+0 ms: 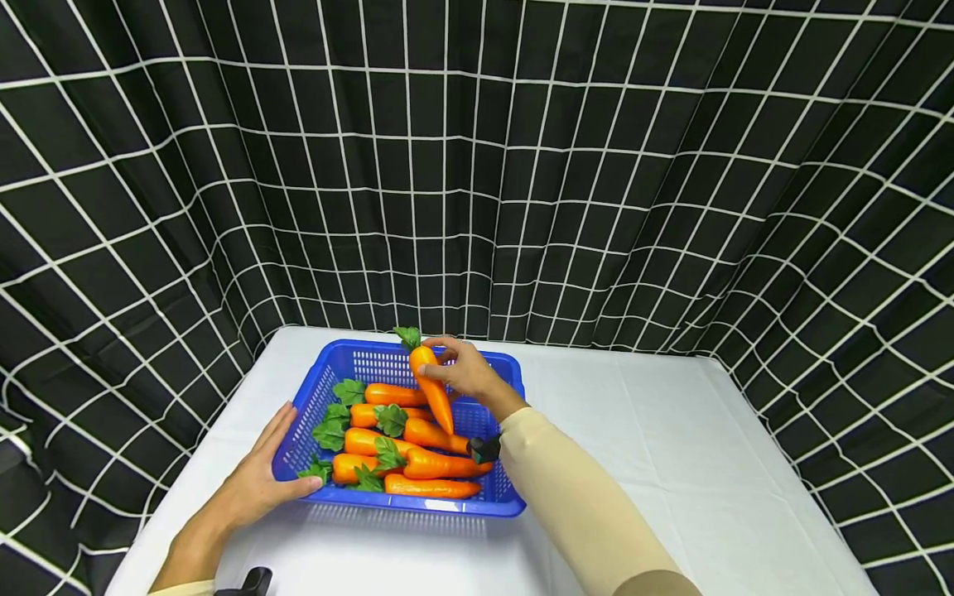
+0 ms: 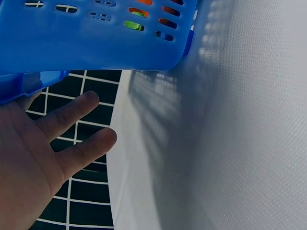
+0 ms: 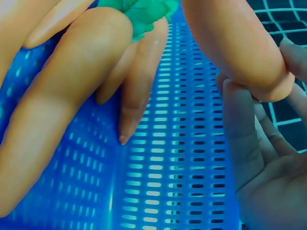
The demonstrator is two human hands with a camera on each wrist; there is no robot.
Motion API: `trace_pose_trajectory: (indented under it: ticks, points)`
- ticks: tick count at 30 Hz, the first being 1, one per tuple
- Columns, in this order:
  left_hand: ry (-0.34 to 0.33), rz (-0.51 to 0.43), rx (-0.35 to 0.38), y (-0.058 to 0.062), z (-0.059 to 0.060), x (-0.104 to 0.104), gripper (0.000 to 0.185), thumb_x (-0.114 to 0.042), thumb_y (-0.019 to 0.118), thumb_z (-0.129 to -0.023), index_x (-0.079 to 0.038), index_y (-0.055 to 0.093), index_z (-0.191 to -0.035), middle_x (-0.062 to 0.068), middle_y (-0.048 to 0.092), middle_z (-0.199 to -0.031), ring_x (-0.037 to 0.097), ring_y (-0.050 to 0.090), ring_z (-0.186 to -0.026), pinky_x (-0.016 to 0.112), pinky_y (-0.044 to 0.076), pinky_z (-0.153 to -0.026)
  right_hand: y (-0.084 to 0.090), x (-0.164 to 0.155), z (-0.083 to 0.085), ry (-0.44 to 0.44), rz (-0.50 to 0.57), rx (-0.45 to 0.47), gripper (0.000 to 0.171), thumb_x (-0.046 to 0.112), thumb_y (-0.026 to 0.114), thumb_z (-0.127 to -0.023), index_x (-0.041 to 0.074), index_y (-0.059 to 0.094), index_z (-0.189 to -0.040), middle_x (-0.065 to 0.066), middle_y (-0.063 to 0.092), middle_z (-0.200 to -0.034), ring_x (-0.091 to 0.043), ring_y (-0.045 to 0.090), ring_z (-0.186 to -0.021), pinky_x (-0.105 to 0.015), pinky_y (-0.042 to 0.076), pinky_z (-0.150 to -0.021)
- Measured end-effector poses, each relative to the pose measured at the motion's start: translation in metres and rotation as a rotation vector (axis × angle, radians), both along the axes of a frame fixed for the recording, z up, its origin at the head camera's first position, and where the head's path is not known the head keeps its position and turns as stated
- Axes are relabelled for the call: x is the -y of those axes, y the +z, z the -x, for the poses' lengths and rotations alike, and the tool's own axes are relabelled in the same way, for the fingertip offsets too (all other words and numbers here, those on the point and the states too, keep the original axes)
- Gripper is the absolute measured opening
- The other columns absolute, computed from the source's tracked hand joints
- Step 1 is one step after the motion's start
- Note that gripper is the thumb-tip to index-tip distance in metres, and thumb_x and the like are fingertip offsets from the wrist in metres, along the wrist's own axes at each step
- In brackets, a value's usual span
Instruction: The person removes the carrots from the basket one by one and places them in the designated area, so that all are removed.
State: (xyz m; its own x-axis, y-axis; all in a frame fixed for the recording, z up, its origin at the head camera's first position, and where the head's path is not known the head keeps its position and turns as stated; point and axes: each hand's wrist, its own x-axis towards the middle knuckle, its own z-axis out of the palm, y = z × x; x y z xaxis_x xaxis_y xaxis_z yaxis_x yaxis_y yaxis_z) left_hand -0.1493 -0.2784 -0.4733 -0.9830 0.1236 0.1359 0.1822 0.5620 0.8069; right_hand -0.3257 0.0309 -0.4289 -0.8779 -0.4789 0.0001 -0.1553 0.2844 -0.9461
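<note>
Right hand (image 1: 465,370) fingers clamped on 1 carrot (image 1: 432,386) above the blue basket (image 1: 358,362); left hand (image 1: 257,484), fingers apart, touches its near-left corner.

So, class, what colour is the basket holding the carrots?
Blue; the basket shows best in the head view.

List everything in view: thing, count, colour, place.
held carrot: one, orange with green top, above the basket's far part, tip pointing down.
carrots in basket: about six, orange with green tops, lying inside the basket.
basket: one, blue, slotted, on the table's left half.
table: one, white cloth-covered.
backdrop: one, black with white grid, behind and beside the table.
left hand: fingers straight, resting against the basket's left near corner.
right hand: pinches the held carrot near its top.
</note>
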Motion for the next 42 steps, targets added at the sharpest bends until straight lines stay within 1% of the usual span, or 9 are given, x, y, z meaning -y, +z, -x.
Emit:
trace_pose_trajectory:
  ticks: [5, 9, 16, 21, 26, 33, 37, 40, 42]
  points:
    - [-0.002, -0.004, -0.001, 0.002, 0.000, 0.000, 0.108, -0.025, 0.083, -0.073, -0.005, 0.014, -0.154, 0.013, 0.004, -0.160, 0.045, 0.007, -0.141, 0.073, 0.013, -0.101, 0.011, -0.006, -0.006, 0.007, 0.093, 0.035, 0.048, 0.014, 0.072, -0.087, 0.015, 0.056, -0.133, -0.021, 0.056, -0.106, -0.030, 0.066, -0.079, -0.047, 0.057, -0.056]
    - [0.001, -0.005, 0.010, 0.001, 0.000, 0.000, 0.109, -0.026, 0.083, -0.074, -0.005, 0.014, -0.155, 0.012, 0.003, -0.160, 0.046, 0.006, -0.141, 0.074, 0.012, -0.100, 0.014, -0.009, -0.008, -0.015, 0.132, 0.033, 0.048, 0.008, 0.071, -0.086, 0.017, 0.057, -0.132, -0.020, 0.056, -0.109, -0.032, 0.066, -0.084, -0.047, 0.056, -0.057]
    - [-0.001, -0.002, 0.006, 0.002, 0.000, 0.000, 0.108, -0.026, 0.082, -0.074, -0.005, 0.014, -0.155, 0.013, 0.003, -0.160, 0.046, 0.007, -0.140, 0.073, 0.013, -0.100, 0.027, -0.015, -0.014, -0.013, 0.187, -0.041, 0.050, 0.007, 0.070, -0.086, 0.021, 0.059, -0.132, -0.018, 0.056, -0.111, -0.033, 0.066, -0.084, -0.047, 0.056, -0.054]
    - [-0.005, -0.006, 0.002, 0.001, 0.001, 0.000, 0.108, -0.025, 0.083, -0.074, -0.005, 0.014, -0.154, 0.014, 0.004, -0.160, 0.046, 0.007, -0.140, 0.073, 0.013, -0.100, 0.041, -0.020, -0.025, 0.000, 0.241, -0.088, 0.052, 0.007, 0.070, -0.086, 0.016, 0.056, -0.136, -0.018, 0.056, -0.111, -0.033, 0.066, -0.084, -0.046, 0.056, -0.052]
    - [0.004, 0.006, 0.009, 0.000, 0.002, 0.001, 0.109, -0.027, 0.082, -0.074, -0.007, 0.013, -0.155, 0.012, 0.002, -0.160, 0.047, 0.008, -0.140, 0.075, 0.014, -0.098, 0.052, -0.026, -0.035, -0.002, 0.281, -0.137, 0.051, 0.009, 0.070, -0.087, 0.017, 0.056, -0.136, -0.017, 0.058, -0.110, -0.032, 0.067, -0.082, -0.045, 0.056, -0.052]
    - [-0.007, 0.003, -0.005, 0.002, 0.001, 0.001, 0.108, -0.026, 0.082, -0.074, -0.004, 0.014, -0.154, 0.013, 0.003, -0.160, 0.047, 0.007, -0.140, 0.074, 0.013, -0.099, 0.057, -0.035, -0.046, -0.034, 0.286, -0.165, 0.052, 0.008, 0.070, -0.088, 0.016, 0.055, -0.138, -0.017, 0.058, -0.111, -0.029, 0.068, -0.086, -0.048, 0.056, -0.055]
    - [-0.005, 0.011, -0.009, 0.003, 0.000, 0.000, 0.107, -0.027, 0.082, -0.074, -0.004, 0.015, -0.154, 0.012, 0.004, -0.160, 0.046, 0.008, -0.140, 0.074, 0.014, -0.099, 0.061, -0.040, -0.051, -0.011, 0.326, -0.192, 0.055, 0.004, 0.068, -0.089, 0.009, 0.051, -0.141, -0.021, 0.056, -0.113, -0.031, 0.068, -0.087, -0.050, 0.055, -0.054]
    - [-0.006, 0.010, -0.011, 0.003, 0.000, 0.000, 0.108, -0.026, 0.082, -0.073, -0.004, 0.015, -0.154, 0.012, 0.004, -0.160, 0.046, 0.008, -0.140, 0.073, 0.015, -0.099, 0.066, -0.044, -0.057, -0.002, 0.358, -0.213, 0.056, 0.001, 0.067, -0.089, 0.006, 0.050, -0.141, -0.023, 0.055, -0.112, -0.032, 0.068, -0.083, -0.044, 0.055, -0.051]
    - [-0.007, 0.005, -0.013, 0.002, 0.000, 0.000, 0.107, -0.025, 0.082, -0.073, -0.003, 0.015, -0.154, 0.013, 0.004, -0.160, 0.046, 0.008, -0.140, 0.073, 0.015, -0.100, 0.070, -0.047, -0.061, -0.006, 0.367, -0.229, 0.056, 0.002, 0.067, -0.089, 0.008, 0.050, -0.141, -0.022, 0.055, -0.112, -0.030, 0.067, -0.080, -0.040, 0.055, -0.050]
